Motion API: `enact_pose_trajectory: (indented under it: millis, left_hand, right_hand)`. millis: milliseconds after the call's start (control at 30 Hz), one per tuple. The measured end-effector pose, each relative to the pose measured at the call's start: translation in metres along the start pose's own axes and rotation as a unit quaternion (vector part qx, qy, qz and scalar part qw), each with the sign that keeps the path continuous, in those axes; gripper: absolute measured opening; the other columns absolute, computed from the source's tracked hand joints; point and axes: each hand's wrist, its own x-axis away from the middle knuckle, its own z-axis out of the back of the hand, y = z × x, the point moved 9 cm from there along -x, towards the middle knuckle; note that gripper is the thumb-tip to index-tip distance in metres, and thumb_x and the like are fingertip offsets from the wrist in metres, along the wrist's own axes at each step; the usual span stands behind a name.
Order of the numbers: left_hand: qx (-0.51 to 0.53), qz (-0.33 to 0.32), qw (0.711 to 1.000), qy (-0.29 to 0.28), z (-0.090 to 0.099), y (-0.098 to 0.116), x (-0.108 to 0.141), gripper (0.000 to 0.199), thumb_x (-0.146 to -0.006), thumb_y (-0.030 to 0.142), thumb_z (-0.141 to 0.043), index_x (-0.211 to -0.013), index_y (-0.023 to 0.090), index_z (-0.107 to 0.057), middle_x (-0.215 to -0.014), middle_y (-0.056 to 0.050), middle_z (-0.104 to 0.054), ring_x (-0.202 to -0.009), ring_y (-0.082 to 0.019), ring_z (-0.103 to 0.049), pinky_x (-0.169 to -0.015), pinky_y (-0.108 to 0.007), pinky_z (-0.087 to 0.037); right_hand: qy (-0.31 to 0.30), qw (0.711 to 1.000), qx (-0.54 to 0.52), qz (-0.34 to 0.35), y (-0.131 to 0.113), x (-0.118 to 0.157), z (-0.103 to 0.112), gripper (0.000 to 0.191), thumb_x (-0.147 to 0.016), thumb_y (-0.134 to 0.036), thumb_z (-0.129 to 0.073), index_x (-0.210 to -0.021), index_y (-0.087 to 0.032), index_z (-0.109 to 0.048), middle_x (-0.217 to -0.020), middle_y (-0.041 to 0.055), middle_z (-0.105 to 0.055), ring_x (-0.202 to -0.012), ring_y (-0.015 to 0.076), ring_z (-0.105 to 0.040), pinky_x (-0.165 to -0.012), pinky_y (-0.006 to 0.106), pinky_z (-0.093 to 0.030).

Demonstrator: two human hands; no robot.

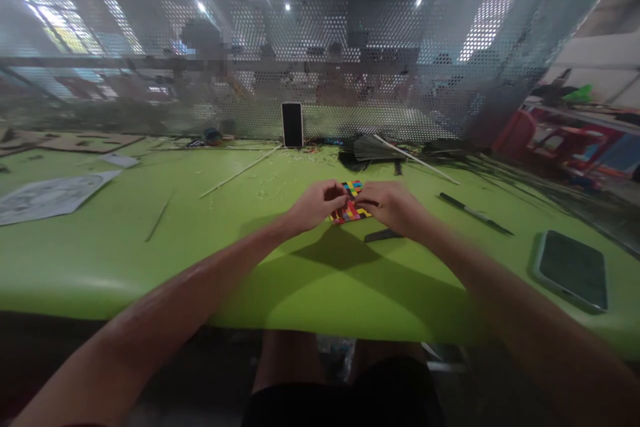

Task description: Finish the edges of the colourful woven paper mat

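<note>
On the green tabletop (240, 213) lies a small flat piece with a multicoloured block pattern (353, 213) in red, yellow, blue and black. From its left side, my left hand (320, 203) reaches over it with thumb and fingers bent into a pinch. My right hand (390, 205) comes in from the other side, its fingers pressed together on the piece. Both sets of fingertips meet near its middle, covering part of the pattern. What lies exactly between them is too small to make out. A dark flat tool (383, 235) sits just below my right hand.
To the right lie a black pen-like tool (475, 213) and a phone (573, 270). Another phone (293, 125) stands upright against the perforated metal screen (370, 107). Dark strips (373, 149), thin pale sticks (240, 172) and a printed sheet (55, 195) lie around the table.
</note>
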Motion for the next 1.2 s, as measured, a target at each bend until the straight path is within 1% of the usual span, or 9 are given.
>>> enact_pose_trajectory:
  millis: [167, 300, 367, 500, 600, 767, 900, 1033, 1200]
  left_hand:
    - [-0.037, -0.043, 0.998, -0.011, -0.008, 0.004, 0.005, 0.031, -0.081, 0.041, -0.074, -0.081, 0.014, -0.059, -0.063, 0.001, -0.061, -0.053, -0.008, -0.056, -0.054, -0.021, -0.046]
    - [-0.064, -0.067, 0.996, -0.009, -0.009, 0.003, 0.007, 0.041, -0.080, 0.052, -0.073, -0.085, 0.014, -0.060, -0.066, 0.000, -0.062, -0.054, -0.010, -0.057, -0.054, -0.023, -0.048]
    - [-0.067, -0.072, 0.995, 0.001, -0.007, 0.001, 0.006, 0.040, -0.081, 0.051, -0.071, -0.087, 0.014, -0.060, -0.066, 0.000, -0.062, -0.055, -0.010, -0.058, -0.054, -0.023, -0.048]
    - [-0.043, -0.052, 0.998, 0.008, -0.004, -0.004, 0.002, 0.037, -0.082, 0.049, -0.070, -0.084, 0.014, -0.058, -0.062, 0.000, -0.060, -0.051, -0.009, -0.055, -0.051, -0.023, -0.047]
    - [-0.073, -0.068, 0.995, 0.003, -0.007, -0.002, 0.003, 0.034, -0.082, 0.047, -0.070, -0.085, 0.014, -0.060, -0.064, -0.001, -0.061, -0.053, -0.010, -0.055, -0.052, -0.022, -0.046]
    - [-0.160, -0.125, 0.979, 0.014, -0.012, 0.008, 0.008, 0.031, -0.081, 0.044, -0.071, -0.080, 0.014, -0.061, -0.070, -0.002, -0.062, -0.060, -0.010, -0.054, -0.059, -0.024, -0.047]
    - [-0.082, -0.098, 0.992, 0.021, -0.008, 0.005, 0.007, 0.032, -0.081, 0.045, -0.070, -0.084, 0.014, -0.060, -0.068, -0.001, -0.061, -0.057, -0.010, -0.054, -0.054, -0.023, -0.045]
    - [-0.055, -0.102, 0.992, 0.042, -0.002, 0.009, 0.007, 0.021, -0.083, 0.033, -0.068, -0.087, 0.014, -0.060, -0.070, -0.001, -0.062, -0.058, -0.009, -0.054, -0.055, -0.022, -0.046]
    - [-0.081, -0.118, 0.988, 0.059, 0.001, 0.011, 0.007, 0.007, -0.084, 0.020, -0.061, -0.088, 0.015, -0.059, -0.077, -0.002, -0.062, -0.065, -0.010, -0.056, -0.060, -0.022, -0.047]
  right_hand:
    - [-0.049, 0.988, 0.143, -0.032, 0.001, 0.001, -0.012, 0.021, -0.084, -0.005, -0.056, -0.075, -0.018, -0.071, -0.079, 0.0075, -0.067, -0.071, 0.0177, -0.055, -0.068, 0.030, -0.036]
    - [-0.117, 0.949, 0.286, -0.055, -0.001, 0.002, -0.021, 0.021, -0.084, 0.000, -0.051, -0.084, -0.012, -0.068, -0.087, 0.0096, -0.069, -0.074, 0.0166, -0.057, -0.066, 0.028, -0.036]
    - [-0.134, 0.941, 0.308, -0.049, -0.005, 0.002, -0.023, 0.021, -0.085, 0.001, -0.050, -0.086, -0.012, -0.067, -0.090, 0.0098, -0.070, -0.074, 0.0160, -0.057, -0.065, 0.027, -0.036]
    - [-0.133, 0.945, 0.297, -0.028, -0.007, 0.002, -0.025, 0.022, -0.086, 0.001, -0.050, -0.085, -0.013, -0.067, -0.090, 0.0093, -0.070, -0.074, 0.0160, -0.058, -0.065, 0.027, -0.036]
    - [-0.109, 0.954, 0.274, -0.055, 0.002, 0.002, -0.022, 0.019, -0.083, -0.001, -0.054, -0.079, -0.013, -0.068, -0.082, 0.0081, -0.069, -0.070, 0.0157, -0.056, -0.064, 0.028, -0.035]
    - [0.002, 0.982, 0.166, -0.091, 0.006, 0.001, -0.003, 0.018, -0.083, -0.008, -0.059, -0.070, -0.016, -0.068, -0.068, 0.0043, -0.066, -0.062, 0.0147, -0.054, -0.062, 0.028, -0.034]
    - [0.086, 0.988, 0.086, -0.094, 0.003, 0.003, 0.012, 0.018, -0.086, -0.015, -0.064, -0.068, -0.017, -0.066, -0.064, 0.0020, -0.062, -0.059, 0.0138, -0.052, -0.061, 0.029, -0.033]
    - [0.142, 0.986, 0.017, -0.087, 0.005, 0.006, 0.017, 0.017, -0.088, -0.024, -0.066, -0.073, -0.017, -0.065, -0.067, 0.0022, -0.064, -0.061, 0.0144, -0.053, -0.060, 0.028, -0.036]
    - [0.171, 0.983, 0.042, -0.060, 0.001, 0.007, 0.016, 0.015, -0.088, -0.022, -0.061, -0.074, -0.018, -0.058, -0.073, 0.0032, -0.062, -0.066, 0.0154, -0.054, -0.063, 0.029, -0.039]
